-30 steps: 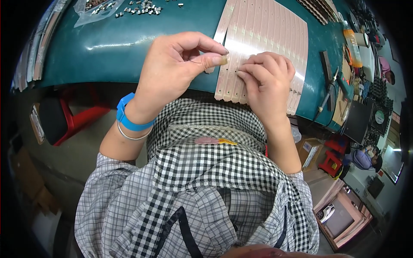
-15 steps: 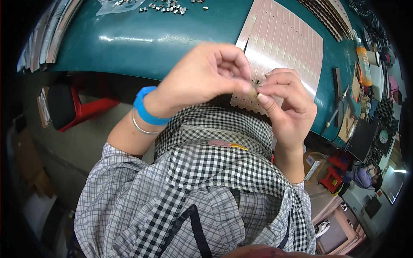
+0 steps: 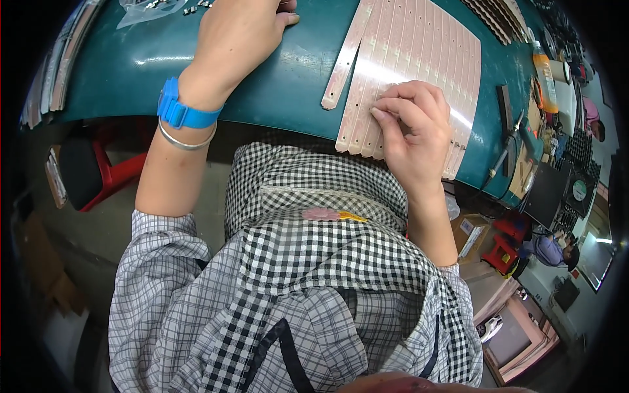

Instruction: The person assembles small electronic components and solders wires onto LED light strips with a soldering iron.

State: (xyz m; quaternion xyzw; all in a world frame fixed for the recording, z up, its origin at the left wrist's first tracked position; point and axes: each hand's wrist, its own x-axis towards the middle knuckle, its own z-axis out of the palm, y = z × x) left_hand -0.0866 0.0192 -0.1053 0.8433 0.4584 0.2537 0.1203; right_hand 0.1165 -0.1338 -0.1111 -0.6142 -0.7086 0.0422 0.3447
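Left hand (image 3: pixel 247 29) is partly cut off up top, over the green tabletop (image 3: pixel 282 98), kinda near some tiny metal parts (image 3: pixel 190 10). Right hand (image 3: pixel 419 124) is over a bunch of pinkish strips (image 3: pixel 409 56) lined up side by side, thumb and fingertips close together, can't tell if anything's pinched. One end strip (image 3: pixel 344 71) angles off left.

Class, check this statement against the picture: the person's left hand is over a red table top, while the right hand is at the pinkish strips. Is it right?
Not quite: the table top under the left hand is dark green, not red, as the head view shows. The right hand is indeed at the pinkish strips.
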